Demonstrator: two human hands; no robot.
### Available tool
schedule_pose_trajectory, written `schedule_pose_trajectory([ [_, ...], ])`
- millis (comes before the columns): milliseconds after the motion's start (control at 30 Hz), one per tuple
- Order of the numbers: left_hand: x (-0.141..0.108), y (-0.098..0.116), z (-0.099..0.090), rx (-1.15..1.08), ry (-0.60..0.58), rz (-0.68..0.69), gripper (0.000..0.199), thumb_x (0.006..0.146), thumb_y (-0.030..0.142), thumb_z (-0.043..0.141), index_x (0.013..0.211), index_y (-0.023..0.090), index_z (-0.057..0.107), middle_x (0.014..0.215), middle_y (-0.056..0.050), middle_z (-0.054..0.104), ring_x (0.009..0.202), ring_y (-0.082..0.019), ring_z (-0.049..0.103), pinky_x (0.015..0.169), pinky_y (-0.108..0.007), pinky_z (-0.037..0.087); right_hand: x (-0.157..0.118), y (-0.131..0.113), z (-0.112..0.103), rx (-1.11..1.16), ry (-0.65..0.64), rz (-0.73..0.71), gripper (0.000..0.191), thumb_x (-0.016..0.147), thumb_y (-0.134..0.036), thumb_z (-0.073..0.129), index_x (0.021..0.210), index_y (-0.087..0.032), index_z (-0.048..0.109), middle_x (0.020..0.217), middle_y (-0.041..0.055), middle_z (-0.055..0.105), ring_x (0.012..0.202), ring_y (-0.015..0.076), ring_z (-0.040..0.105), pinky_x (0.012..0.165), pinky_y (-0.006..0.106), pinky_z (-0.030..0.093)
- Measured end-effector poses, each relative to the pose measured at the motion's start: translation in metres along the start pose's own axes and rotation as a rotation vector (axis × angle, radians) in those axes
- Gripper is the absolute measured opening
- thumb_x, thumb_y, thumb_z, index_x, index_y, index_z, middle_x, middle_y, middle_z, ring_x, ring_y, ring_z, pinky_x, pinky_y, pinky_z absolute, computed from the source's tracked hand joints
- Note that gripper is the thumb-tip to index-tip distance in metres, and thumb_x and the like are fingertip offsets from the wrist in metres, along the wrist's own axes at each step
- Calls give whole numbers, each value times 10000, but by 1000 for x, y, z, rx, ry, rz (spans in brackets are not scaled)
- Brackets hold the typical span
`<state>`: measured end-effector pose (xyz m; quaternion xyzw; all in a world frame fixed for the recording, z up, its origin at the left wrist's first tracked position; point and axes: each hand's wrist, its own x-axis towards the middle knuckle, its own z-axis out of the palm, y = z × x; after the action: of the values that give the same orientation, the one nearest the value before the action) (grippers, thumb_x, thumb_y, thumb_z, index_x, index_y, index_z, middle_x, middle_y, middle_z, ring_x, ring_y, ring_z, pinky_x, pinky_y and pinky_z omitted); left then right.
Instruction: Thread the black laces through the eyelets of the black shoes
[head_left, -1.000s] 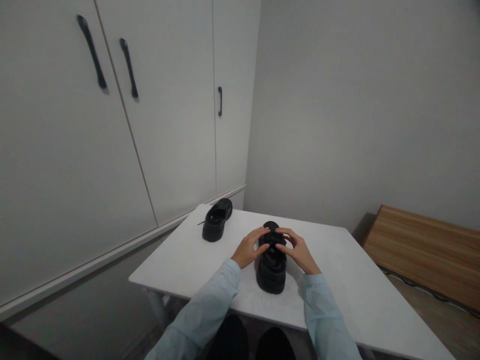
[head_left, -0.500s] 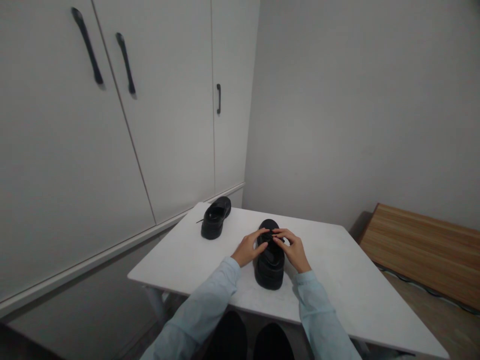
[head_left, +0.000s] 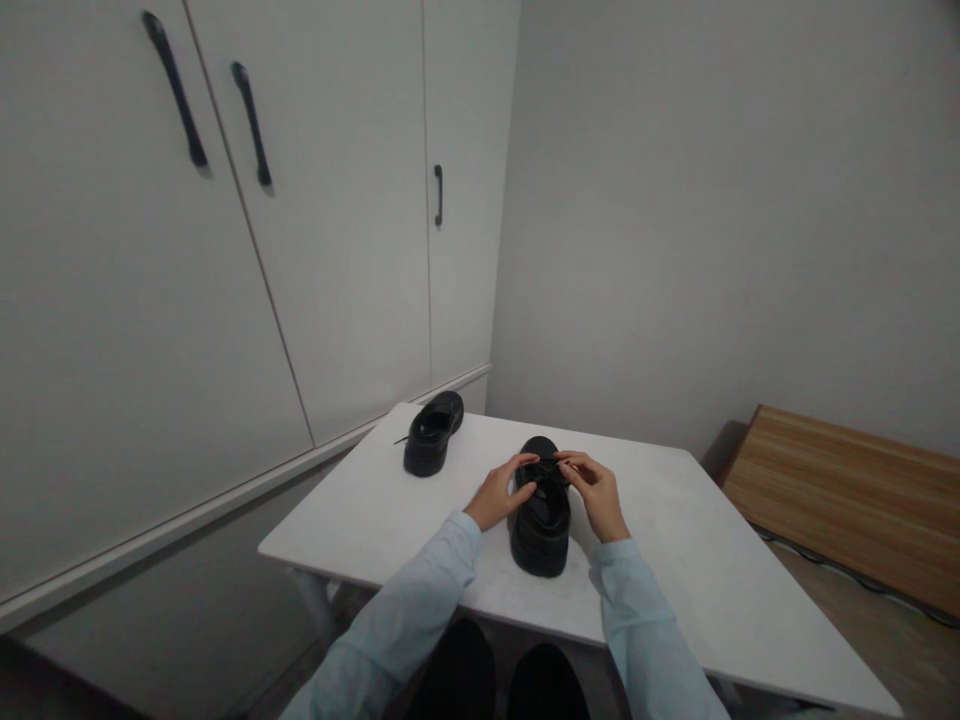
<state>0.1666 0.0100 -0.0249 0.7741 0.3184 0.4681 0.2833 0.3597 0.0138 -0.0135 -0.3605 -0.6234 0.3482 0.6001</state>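
Note:
A black shoe [head_left: 541, 540] stands on the white table in front of me, its toe pointing away and its heel towards me. My left hand [head_left: 501, 492] grips the left side of the shoe's upper, fingertips at the front and thumb nearer the opening. On the other side, my right hand [head_left: 596, 492] pinches a thin dark shoelace [head_left: 549, 460], stretched across the upper between the two hands. Exactly where the lace meets the left fingers is too small to make out.
Further back at the left, a second black shoe [head_left: 433, 435] sits on the white table [head_left: 675, 580], a lace end sticking out. White cabinets [head_left: 360, 250] with dark handles border the left side. Beyond the table's right edge lies a wooden board [head_left: 847, 500].
My right hand has drawn slightly to the right, away from the left hand, and the lace now shows as a line between them. The left hand has stayed nearly in place.

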Motion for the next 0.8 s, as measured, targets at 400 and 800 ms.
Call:
schedule_pose_trajectory([
  [400,0,-1,-1,24,0,-25,403,833,277,545,1231,213,536,1274,-75,573,1205,-228,504,1054,-407,367,2,-3,-3,239,125,15,191,790,-393,616,785,-212,555,1001,66,674,810,195,679,845,422,504],
  [800,-1,-5,0,17,11,-21,383,838,311,550,1209,213,555,1281,-75,571,1224,-225,493,1070,-417,356,4,2,-17,386,335,62,220,750,-391,647,791,-228,505,757,-32,581,580,107,587,651,321,527],
])
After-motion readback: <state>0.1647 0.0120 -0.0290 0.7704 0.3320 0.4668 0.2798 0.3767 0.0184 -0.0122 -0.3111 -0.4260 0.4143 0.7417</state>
